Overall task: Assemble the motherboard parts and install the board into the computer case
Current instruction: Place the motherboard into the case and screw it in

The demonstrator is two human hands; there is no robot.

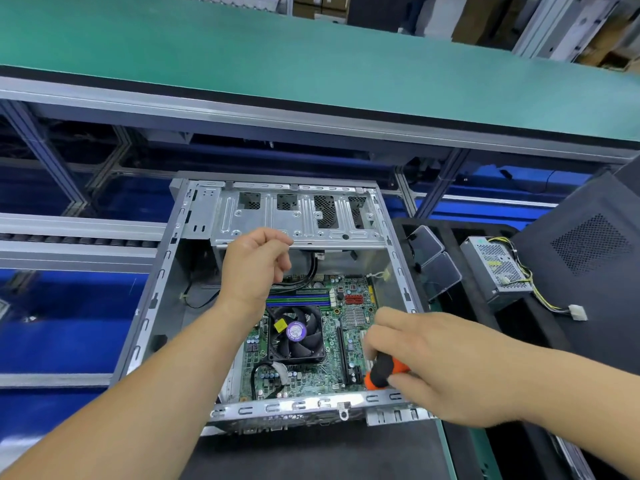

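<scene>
motherboard lay flat inside the open computer case, cooler fan near its middle, ram slots running across just beyond the fan. case sat on a dark desk.

right hand was over the board's near right corner, fingers curled round an orange-and-black screwdriver. handle's long axis ran up and right from its orange butt; shaft and tip hidden under the hand, so could not tell what the tip was on.

left hand hovered over the far part of the case by the drive cage, fingers loosely curled in; whether they pinched anything small, could not tell.

judgement: fastening the board down. near right corner lay directly under the right hand, so that hand was nearer; far corners lay beyond the left.

power supply sat apart on the right.
</scene>
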